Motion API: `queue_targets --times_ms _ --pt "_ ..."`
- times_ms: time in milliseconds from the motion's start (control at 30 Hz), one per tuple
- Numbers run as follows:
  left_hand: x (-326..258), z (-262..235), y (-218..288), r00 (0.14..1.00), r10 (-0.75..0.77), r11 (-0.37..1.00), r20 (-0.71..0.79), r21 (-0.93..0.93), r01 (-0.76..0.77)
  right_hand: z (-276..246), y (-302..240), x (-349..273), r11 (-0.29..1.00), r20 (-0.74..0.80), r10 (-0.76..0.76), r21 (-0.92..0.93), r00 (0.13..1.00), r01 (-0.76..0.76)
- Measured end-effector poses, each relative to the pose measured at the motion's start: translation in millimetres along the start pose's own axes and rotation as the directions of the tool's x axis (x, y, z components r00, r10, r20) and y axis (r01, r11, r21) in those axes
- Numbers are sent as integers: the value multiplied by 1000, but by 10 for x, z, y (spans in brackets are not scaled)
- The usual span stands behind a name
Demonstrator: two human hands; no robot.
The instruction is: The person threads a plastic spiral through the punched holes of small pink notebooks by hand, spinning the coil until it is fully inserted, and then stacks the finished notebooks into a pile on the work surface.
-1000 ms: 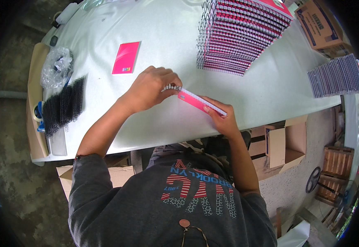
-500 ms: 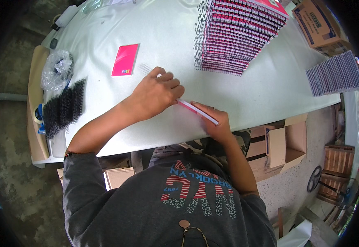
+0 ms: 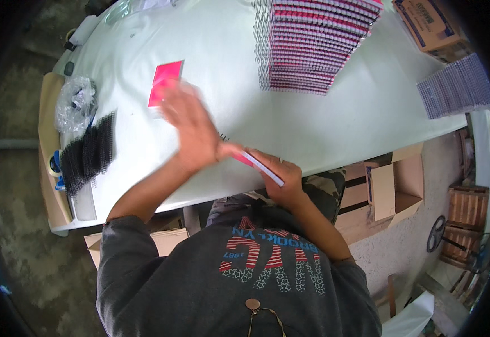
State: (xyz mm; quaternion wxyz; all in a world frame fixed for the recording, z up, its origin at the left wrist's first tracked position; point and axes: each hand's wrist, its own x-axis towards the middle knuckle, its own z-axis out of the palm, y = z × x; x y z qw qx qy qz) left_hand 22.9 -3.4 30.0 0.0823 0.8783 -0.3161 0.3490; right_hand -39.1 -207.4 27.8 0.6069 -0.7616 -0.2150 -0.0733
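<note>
My right hand (image 3: pixel 286 178) grips a thin pink-covered notebook (image 3: pixel 263 167), held edge-up near the front of the table. My left hand (image 3: pixel 191 126) is smeared by motion, its fingers stretched out over the table. The left thumb reaches to the far left end of the notebook; I cannot tell whether it presses on it. A bit of black spiral wire (image 3: pixel 224 136) shows just beyond that thumb. A flat pink cover or booklet (image 3: pixel 169 70) lies past the left fingertips, which hide part of it.
A tall stack of spiral-bound notebooks (image 3: pixel 318 50) stands at the far side. Black wire spirals (image 3: pixel 89 157), a clear plastic bag (image 3: pixel 76 104) and a tape roll (image 3: pixel 55 163) lie on the left. At the right are another notebook stack (image 3: pixel 456 87) and a cardboard box (image 3: pixel 427 25).
My left hand has opened from a closed grip at the notebook's end and swung up and left towards the pink cover. The notebook in my right hand has shifted slightly left and nearer.
</note>
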Motion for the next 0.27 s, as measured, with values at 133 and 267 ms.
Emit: queue_targets --times_ms 133,267 --pt "-489 -84 397 957 229 973 178 -23 -229 -96 4 81 997 -127 -65 -40 990 60" --pt "363 -207 -24 973 94 994 -211 72 -80 -83 -18 40 978 -2 -203 -38 979 203"
